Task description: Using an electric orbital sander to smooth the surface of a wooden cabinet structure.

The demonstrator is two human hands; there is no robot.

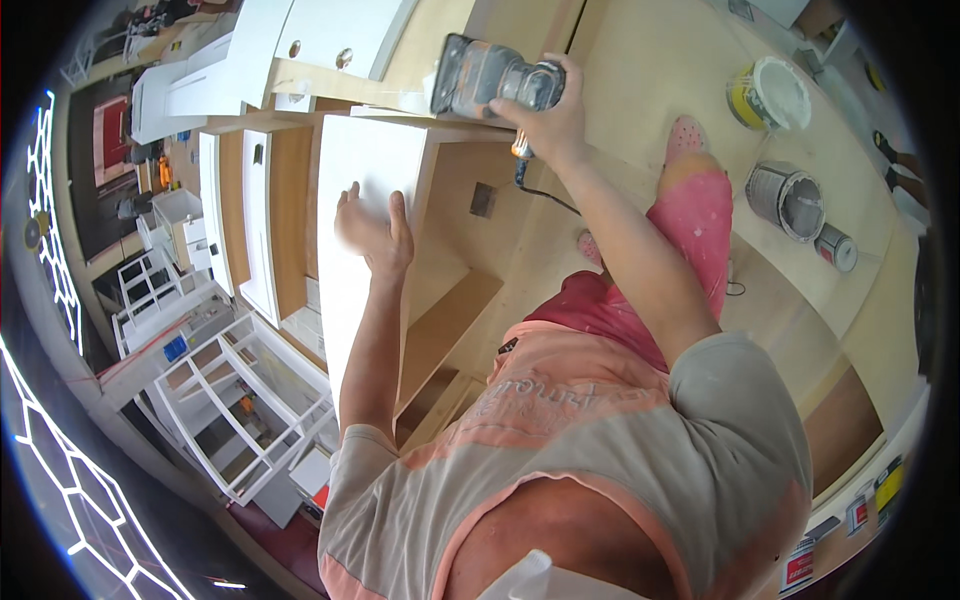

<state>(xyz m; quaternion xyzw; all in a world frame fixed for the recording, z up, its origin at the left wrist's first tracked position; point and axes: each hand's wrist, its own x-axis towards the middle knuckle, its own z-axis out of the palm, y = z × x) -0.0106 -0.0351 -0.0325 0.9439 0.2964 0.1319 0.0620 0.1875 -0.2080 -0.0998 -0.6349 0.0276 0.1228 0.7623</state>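
Note:
My right hand (545, 118) is closed around the grip of a grey and orange power sander (480, 78). The sander is up beside the far end of a white cabinet, and a black cord (540, 192) runs from it toward my legs. In front of the cabinet's white panel (350, 300) is my left hand (378, 228), partly smeared by motion. Its thumb and fingers are apart with nothing in them. Whether the palm touches the panel, I cannot tell. The cabinet's bare wood inside (455, 235) faces my body, with a dark square patch on it.
To the right stand an open paint bucket (780, 95), a second can (787, 200) and a smaller can (835, 247) on a pale board. White panels with wood-coloured edges (260, 220) and white lattice frames (240, 400) stand at the left. White doors (335, 35) lie at the far side.

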